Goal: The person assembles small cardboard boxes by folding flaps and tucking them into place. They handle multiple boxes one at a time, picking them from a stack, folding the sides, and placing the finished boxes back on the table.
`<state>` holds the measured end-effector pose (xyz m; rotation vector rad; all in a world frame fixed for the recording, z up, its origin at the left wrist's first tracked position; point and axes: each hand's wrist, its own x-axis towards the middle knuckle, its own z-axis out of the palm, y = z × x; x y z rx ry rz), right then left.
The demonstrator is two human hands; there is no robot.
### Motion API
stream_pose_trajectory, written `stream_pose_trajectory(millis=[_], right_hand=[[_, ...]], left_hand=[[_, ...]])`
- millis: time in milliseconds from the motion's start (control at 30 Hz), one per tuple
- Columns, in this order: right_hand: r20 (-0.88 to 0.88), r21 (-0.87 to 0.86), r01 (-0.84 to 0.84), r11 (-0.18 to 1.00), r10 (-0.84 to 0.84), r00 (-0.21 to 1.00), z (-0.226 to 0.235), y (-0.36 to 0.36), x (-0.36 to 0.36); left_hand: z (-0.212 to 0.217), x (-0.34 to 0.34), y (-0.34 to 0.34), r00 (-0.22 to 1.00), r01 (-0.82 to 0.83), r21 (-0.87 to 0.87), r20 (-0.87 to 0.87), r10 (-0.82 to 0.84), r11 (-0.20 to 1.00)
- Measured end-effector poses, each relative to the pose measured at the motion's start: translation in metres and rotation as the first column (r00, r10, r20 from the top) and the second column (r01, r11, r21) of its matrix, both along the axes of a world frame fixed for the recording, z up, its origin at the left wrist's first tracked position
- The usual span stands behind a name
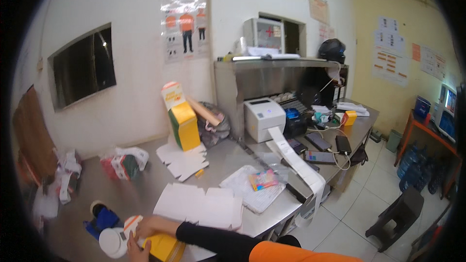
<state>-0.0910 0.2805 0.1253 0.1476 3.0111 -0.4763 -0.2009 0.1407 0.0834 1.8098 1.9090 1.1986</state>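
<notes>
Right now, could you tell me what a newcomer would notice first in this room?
Probably the tall yellow and green carton standing upright on the steel table by the wall, then the white label printer spilling a long strip over the table's edge. At the bottom, both hands hold a yellow box.

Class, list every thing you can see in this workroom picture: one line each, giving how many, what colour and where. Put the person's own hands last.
Steel table: one, grey, centre.
Flat carton blanks: a few, white, front of table.
Upright carton: one, yellow, green and white, by the wall.
Label printer: one, white, with a label strip hanging over the table edge.
Phones: about four, dark, right end of table.
Plastic sleeve of papers: one, clear, right of the blanks.
Helmet: one, black, on the shelf.
Stool: one, dark, on the floor.
Tape dispenser: one, white, front left.
Folded carton: one, yellow, under the hands.
Left hand: on the carton's end.
Right hand: on the carton's top.
</notes>
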Motion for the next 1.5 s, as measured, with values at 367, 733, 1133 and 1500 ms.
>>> stream_pose_trajectory(millis=[367,733,1133,1500], right_hand=[[-0.337,-0.198,0.713,0.673,-0.729,0.596,0.01,-0.048,0.197],[-0.164,-0.259,0.781,0.569,-0.822,0.545,-0.01,-0.023,0.211],[-0.261,-0.275,0.819,0.504,-0.859,0.441,-0.017,-0.02,0.212],[-0.748,-0.283,0.81,0.513,-0.647,0.149,0.089,-0.096,0.253]], left_hand=[[0.015,0.021,-0.017,0.982,-0.098,-0.021,-0.166,0.094,0.995],[0.042,0.046,-0.037,0.99,-0.13,0.22,-0.03,0.14,0.967],[0.056,0.084,-0.066,0.977,-0.003,0.098,-0.212,0.024,0.995],[0.097,0.139,-0.065,0.949,-0.002,0.354,-0.294,0.113,0.935]])
